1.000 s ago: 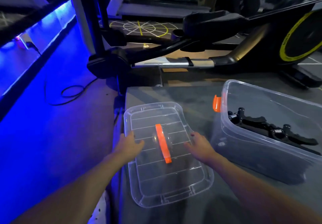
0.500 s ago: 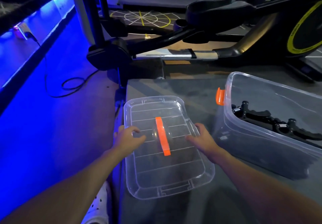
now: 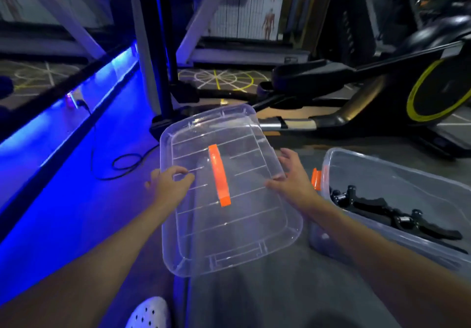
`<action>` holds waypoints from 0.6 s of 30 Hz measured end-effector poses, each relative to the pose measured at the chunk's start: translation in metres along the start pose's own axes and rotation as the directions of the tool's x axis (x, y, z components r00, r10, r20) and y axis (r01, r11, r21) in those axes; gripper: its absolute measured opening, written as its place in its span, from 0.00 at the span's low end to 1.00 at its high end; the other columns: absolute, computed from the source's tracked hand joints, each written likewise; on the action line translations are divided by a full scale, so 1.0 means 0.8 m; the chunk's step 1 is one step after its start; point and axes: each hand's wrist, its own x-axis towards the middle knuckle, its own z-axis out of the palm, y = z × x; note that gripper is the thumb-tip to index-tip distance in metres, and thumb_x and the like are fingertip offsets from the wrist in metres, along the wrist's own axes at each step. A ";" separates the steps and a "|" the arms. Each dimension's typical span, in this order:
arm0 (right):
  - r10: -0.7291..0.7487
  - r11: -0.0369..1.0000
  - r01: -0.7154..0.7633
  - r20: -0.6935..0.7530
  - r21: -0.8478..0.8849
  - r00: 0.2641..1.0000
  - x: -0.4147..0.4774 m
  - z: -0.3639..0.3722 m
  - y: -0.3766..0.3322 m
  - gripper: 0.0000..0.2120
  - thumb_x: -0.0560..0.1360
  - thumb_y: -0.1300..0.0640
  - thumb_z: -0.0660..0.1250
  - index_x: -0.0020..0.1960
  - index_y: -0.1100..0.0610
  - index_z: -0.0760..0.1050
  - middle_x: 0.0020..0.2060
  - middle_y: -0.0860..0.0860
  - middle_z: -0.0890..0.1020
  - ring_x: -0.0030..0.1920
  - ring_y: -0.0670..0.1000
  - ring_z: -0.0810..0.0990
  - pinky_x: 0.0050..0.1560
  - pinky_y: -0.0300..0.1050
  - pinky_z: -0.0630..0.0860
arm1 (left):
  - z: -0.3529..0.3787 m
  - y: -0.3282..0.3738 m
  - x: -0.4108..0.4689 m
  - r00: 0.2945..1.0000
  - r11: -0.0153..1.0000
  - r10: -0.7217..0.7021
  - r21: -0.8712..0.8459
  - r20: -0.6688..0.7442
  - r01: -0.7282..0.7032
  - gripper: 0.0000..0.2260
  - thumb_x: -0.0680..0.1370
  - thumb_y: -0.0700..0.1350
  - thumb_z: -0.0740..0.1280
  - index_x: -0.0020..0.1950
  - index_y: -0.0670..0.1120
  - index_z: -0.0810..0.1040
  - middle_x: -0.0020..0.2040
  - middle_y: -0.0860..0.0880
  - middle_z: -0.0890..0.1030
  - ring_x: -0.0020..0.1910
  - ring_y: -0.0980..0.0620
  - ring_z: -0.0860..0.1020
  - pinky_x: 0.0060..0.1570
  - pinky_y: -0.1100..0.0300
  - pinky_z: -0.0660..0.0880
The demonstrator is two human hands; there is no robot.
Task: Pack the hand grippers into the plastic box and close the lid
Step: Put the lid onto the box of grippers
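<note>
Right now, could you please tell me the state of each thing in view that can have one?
lid: off the box, tilted, held at both side edges.
plastic box: open, no lid on it.
hand grippers: lying inside the plastic box.
orange latch: unfastened, at the box's left end.
left hand: grips the lid's left edge.
right hand: holds the lid's right edge.

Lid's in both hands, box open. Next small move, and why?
Probably carry the lid rightward over the plastic box: the left hand and right hand grip its edges, the hand grippers lie inside, and the box stands uncovered.
</note>
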 end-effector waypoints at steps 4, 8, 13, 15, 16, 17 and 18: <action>-0.104 0.995 0.104 0.001 -0.001 0.995 -0.001 -0.035 -0.070 0.40 0.66 0.70 0.71 0.70 0.45 0.61 0.57 0.56 0.82 0.46 0.55 0.83 0.48 0.58 0.80 | -0.025 0.062 0.008 0.997 0.991 0.075 -0.106 -0.027 -0.078 0.12 0.70 0.54 0.70 0.50 0.52 0.82 0.58 0.42 0.73 0.55 0.43 0.74 0.62 0.51 0.69; -0.189 0.981 0.192 -0.090 0.028 0.978 -0.013 -0.076 -0.124 0.43 0.65 0.74 0.73 0.71 0.47 0.61 0.57 0.52 0.82 0.47 0.50 0.82 0.46 0.50 0.80 | -0.039 0.120 0.010 0.990 0.968 0.134 -0.221 0.050 -0.119 0.28 0.62 0.61 0.61 0.60 0.55 0.77 0.57 0.42 0.76 0.55 0.41 0.76 0.60 0.48 0.73; -0.244 0.969 0.249 -0.181 0.000 0.953 -0.036 -0.123 -0.181 0.39 0.68 0.74 0.72 0.70 0.48 0.61 0.46 0.57 0.84 0.37 0.51 0.81 0.36 0.48 0.79 | -0.051 0.206 -0.016 0.872 0.858 0.484 -0.233 0.070 -0.457 0.34 0.66 0.56 0.66 0.70 0.48 0.66 0.55 0.50 0.75 0.52 0.49 0.75 0.55 0.56 0.71; -0.288 0.958 0.284 -0.220 -0.047 0.932 -0.046 -0.143 -0.202 0.34 0.68 0.74 0.72 0.67 0.52 0.65 0.42 0.56 0.84 0.35 0.48 0.81 0.35 0.45 0.79 | -0.058 0.252 -0.025 0.782 0.774 0.622 -0.184 0.041 -0.606 0.31 0.70 0.50 0.69 0.72 0.46 0.65 0.57 0.47 0.73 0.54 0.48 0.73 0.57 0.57 0.69; -0.308 0.952 0.299 -0.240 -0.073 0.921 -0.049 -0.155 -0.212 0.31 0.67 0.75 0.72 0.64 0.55 0.67 0.41 0.55 0.84 0.34 0.47 0.81 0.35 0.45 0.79 | -0.063 0.277 -0.030 0.730 0.723 0.683 -0.148 0.014 -0.674 0.30 0.72 0.49 0.68 0.72 0.46 0.65 0.60 0.44 0.72 0.58 0.47 0.72 0.61 0.55 0.68; -0.323 0.946 0.309 -0.249 -0.094 0.913 -0.052 -0.166 -0.220 0.27 0.67 0.75 0.72 0.61 0.58 0.70 0.40 0.55 0.84 0.34 0.47 0.81 0.36 0.46 0.78 | -0.066 0.301 -0.032 0.673 0.667 0.740 -0.122 -0.009 -0.735 0.30 0.71 0.49 0.68 0.72 0.45 0.65 0.65 0.43 0.71 0.64 0.45 0.70 0.66 0.53 0.66; -0.336 0.942 0.317 -0.254 -0.111 0.907 -0.055 -0.178 -0.228 0.24 0.66 0.75 0.72 0.58 0.59 0.72 0.40 0.56 0.84 0.34 0.49 0.82 0.36 0.47 0.78 | -0.072 0.327 -0.041 0.617 0.612 0.787 -0.106 -0.024 -0.784 0.31 0.71 0.51 0.66 0.72 0.45 0.65 0.67 0.43 0.70 0.68 0.45 0.68 0.69 0.51 0.64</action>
